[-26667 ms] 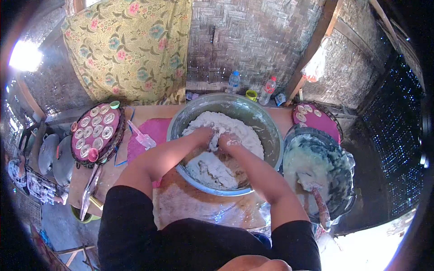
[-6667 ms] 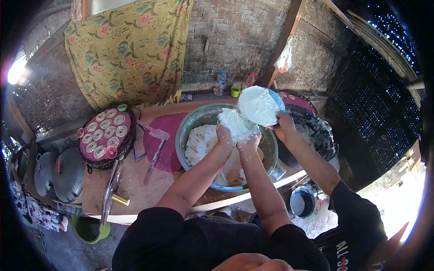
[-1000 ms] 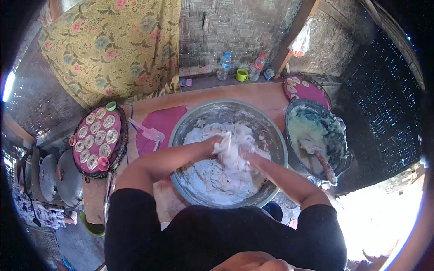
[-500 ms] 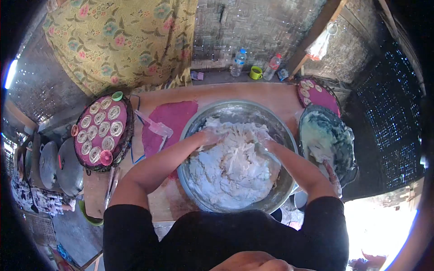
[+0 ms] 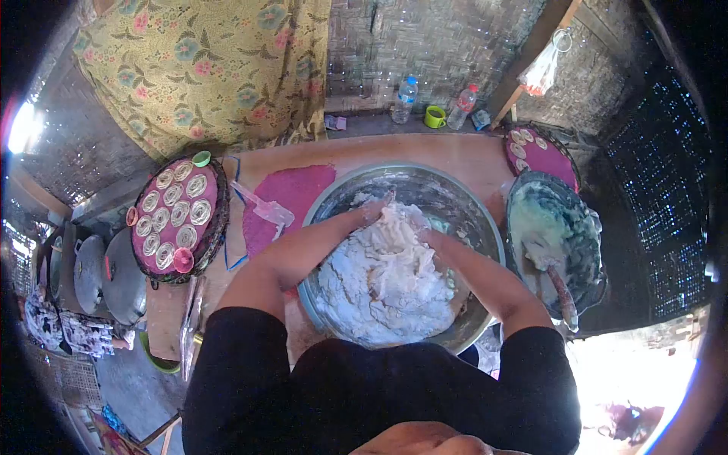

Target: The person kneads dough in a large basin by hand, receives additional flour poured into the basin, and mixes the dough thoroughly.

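Note:
A wide metal basin (image 5: 315, 303) on the table holds a big mass of white, floury dough (image 5: 379, 296). At the dough's far left side is my left hand (image 5: 373, 208), its fingers curled on the raised lump. From the right, my right hand (image 5: 428, 241) presses into the same lump, with most of its fingers buried in dough. Between the two hands the dough stands up in a ragged, stretched fold. Smoother, floury dough spreads over the near part of the basin.
Left stands a round tray (image 5: 140, 262) with several coiled pieces; beside it, a pink spatula (image 5: 273, 212) lies on pink cloth (image 5: 303, 186). A dark tub (image 5: 516, 220) of pale batter with a stick (image 5: 561, 292) stands right. Bottles (image 5: 406, 98) and a yellow-green cup (image 5: 434, 117) are behind.
My hands have moved closer together, the left one shifting right and slightly away from me. The dough between them is bunched higher and narrower.

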The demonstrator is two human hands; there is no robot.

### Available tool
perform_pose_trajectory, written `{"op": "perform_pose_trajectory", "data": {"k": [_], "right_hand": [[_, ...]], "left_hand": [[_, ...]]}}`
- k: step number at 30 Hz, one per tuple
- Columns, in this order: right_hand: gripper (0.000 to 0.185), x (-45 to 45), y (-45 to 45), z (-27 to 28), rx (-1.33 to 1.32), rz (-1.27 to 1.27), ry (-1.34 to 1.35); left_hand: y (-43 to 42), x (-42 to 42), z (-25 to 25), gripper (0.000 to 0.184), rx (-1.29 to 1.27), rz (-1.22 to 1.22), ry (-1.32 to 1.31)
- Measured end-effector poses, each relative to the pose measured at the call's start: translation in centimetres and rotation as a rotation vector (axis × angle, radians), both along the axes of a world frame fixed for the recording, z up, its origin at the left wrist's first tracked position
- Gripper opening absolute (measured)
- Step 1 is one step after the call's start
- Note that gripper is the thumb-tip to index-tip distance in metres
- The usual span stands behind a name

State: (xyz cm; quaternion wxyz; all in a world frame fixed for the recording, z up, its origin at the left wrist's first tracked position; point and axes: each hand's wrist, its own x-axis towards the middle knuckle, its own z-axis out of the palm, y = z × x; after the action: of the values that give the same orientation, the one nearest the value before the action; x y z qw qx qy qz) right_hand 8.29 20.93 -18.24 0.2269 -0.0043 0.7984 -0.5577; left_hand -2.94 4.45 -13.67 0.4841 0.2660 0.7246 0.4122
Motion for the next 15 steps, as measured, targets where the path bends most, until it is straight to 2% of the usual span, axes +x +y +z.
{"op": "perform_pose_trajectory", "data": {"k": [1,2,3,4,5,6,8,10,11,13,14,15], "right_hand": [[0.047,2.1,-0.8,1.7,0.04,0.018,-0.01],[0.047,4.0,-1.5,3.2,0.09,0.032,-0.011],[0.047,6.1,-2.5,4.9,0.142,0.048,-0.014],[0.047,7.9,-3.2,6.4,0.198,0.065,-0.009],[0.048,9.9,-4.0,8.3,0.252,0.082,-0.009],[0.048,11.7,-4.8,10.0,0.303,0.1,-0.007],[0.048,14.4,-5.8,13.6,0.404,0.139,-0.002],[0.049,15.9,-6.2,15.3,0.474,0.165,-0.011],[0.049,16.0,-5.9,15.1,0.498,0.178,-0.015],[0.049,15.9,-5.3,14.2,0.523,0.178,-0.029],[0.05,15.6,-4.9,13.3,0.525,0.169,-0.038],[0.05,15.0,-4.3,12.6,0.524,0.153,-0.044]], "left_hand": [[1.0,0.0,-2.7,0.077,0.004,-0.011,-0.005],[2.8,-0.5,-7.9,0.069,0.121,-0.055,-0.285],[3.6,-0.2,-10.8,0.063,0.232,-0.098,-0.565],[1.3,1.7,-7.4,0.055,0.281,-0.318,0.043],[-1.2,3.7,-3.6,0.047,0.252,-0.41,0.703],[-3.1,5.5,-0.6,0.047,0.036,-0.712,0.956],[-6.0,7.6,4.1,0.055,-0.196,-1.006,1.203],[-8.0,8.9,7.1,0.059,-0.131,-0.571,0.428],[-8.5,9.5,8.3,0.059,-0.133,-0.572,0.422],[-9.1,10.3,9.4,0.047,-0.124,-0.716,0.613],[-9.4,10.9,8.7,0.041,-0.023,-0.611,0.632],[-8.9,10.8,8.7,0.041,-0.022,-0.614,0.625]]}}
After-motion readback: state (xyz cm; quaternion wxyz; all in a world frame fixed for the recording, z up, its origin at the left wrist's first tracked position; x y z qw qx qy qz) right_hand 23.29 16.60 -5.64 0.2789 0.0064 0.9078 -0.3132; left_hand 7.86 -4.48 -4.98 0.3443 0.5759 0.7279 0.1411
